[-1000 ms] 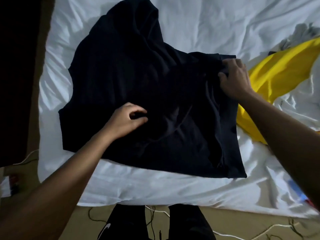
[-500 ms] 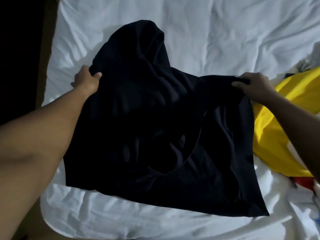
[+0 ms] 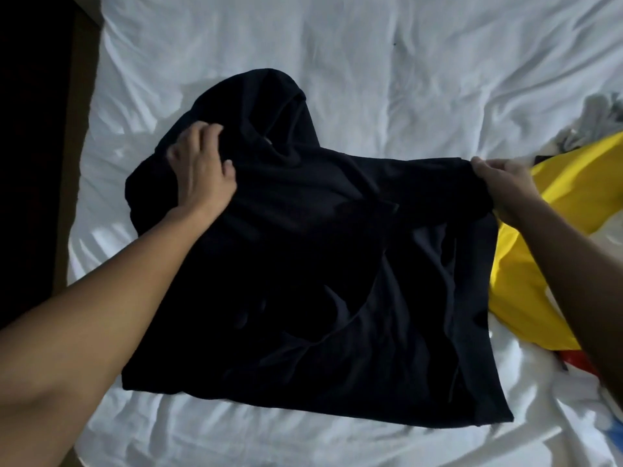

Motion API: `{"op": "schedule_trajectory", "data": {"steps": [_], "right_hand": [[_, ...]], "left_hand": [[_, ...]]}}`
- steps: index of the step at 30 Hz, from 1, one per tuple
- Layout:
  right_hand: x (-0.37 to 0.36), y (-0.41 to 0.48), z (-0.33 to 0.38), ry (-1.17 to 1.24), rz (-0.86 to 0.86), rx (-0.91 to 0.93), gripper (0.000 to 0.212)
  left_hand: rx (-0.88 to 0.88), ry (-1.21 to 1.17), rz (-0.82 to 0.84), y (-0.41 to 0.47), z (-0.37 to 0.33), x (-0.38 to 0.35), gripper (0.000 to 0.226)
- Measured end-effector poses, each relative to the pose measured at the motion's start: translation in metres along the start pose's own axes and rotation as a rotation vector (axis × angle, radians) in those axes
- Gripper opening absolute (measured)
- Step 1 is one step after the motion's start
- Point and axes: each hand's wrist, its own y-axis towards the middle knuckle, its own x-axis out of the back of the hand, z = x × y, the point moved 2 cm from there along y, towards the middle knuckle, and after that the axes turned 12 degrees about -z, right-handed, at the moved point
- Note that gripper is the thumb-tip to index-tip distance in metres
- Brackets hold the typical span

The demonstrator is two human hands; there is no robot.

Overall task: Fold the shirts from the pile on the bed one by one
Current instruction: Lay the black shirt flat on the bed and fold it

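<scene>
I'm watching the black shirt [image 3: 337, 281] lying near-to-far, collar pointing far-left, with the left hand [image 3: 202, 173] and right hand [image 3: 505, 187] gripping its far end.

No writing, brand or number is readable anywhere. The black shirt [image 3: 337, 264] shows only plain dark cloth.

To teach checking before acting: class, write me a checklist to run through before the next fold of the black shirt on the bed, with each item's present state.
1. The right hand pinches a corner of the black shirt: ok.
2. The left hand grips the cloth it lies on: cannot tell.
3. The shirt lies flat: not ok, bunched and creased.
4. The shirt is clear of the yellow garment: not ok, their edges meet.
5. Bare white sheet beyond the shirt: ok.
</scene>
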Motion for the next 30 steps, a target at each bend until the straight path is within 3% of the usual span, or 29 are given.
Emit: {"op": "schedule_trajectory", "data": {"steps": [2,4,8,10,12,15,17,19,21,23,27,30], "right_hand": [[0.004,-0.007,-0.001,-0.014,0.058,-0.016,0.038],[0.014,-0.002,-0.005,-0.072,0.011,0.037,0.037],[0.039,0.010,0.001,0.006,-0.188,0.114,0.036],[0.038,0.009,0.000,0.079,-0.186,0.116,0.032],[0.029,0.008,-0.001,0.159,-0.117,0.090,0.031],[0.020,0.012,-0.005,0.247,0.121,-0.001,0.042],[0.026,0.013,-0.007,0.221,0.238,-0.076,0.032],[0.034,0.014,-0.009,0.150,0.241,-0.142,0.033],[0.035,0.017,-0.010,0.055,0.259,-0.210,0.046],[0.032,0.016,-0.006,0.010,0.297,-0.230,0.055],[0.028,0.013,-0.001,0.105,0.164,-0.156,0.034],[0.036,0.017,-0.005,0.214,-0.017,-0.082,0.028]], "left_hand": [[-0.214,-0.071,0.117,0.003,-0.042,-0.016,0.056],[-0.329,-0.046,0.269,0.008,-0.066,-0.033,0.052],[-0.227,0.005,0.260,0.030,-0.060,-0.034,0.020],[-0.173,-0.006,0.199,0.037,-0.055,-0.028,0.013],[-0.129,-0.008,0.181,0.037,-0.053,-0.028,0.013],[-0.133,0.030,0.169,0.031,-0.056,-0.032,0.020],[-0.147,0.023,0.140,0.028,-0.067,-0.031,0.027],[-0.202,-0.005,0.185,0.023,-0.085,-0.031,0.037],[-0.249,-0.016,0.301,0.018,-0.101,-0.037,0.045],[-0.234,-0.019,0.361,0.016,-0.108,-0.044,0.042],[-0.116,-0.114,0.237,0.021,-0.105,-0.044,0.008],[-0.040,-0.124,0.189,0.024,-0.102,-0.041,0.007]]}}
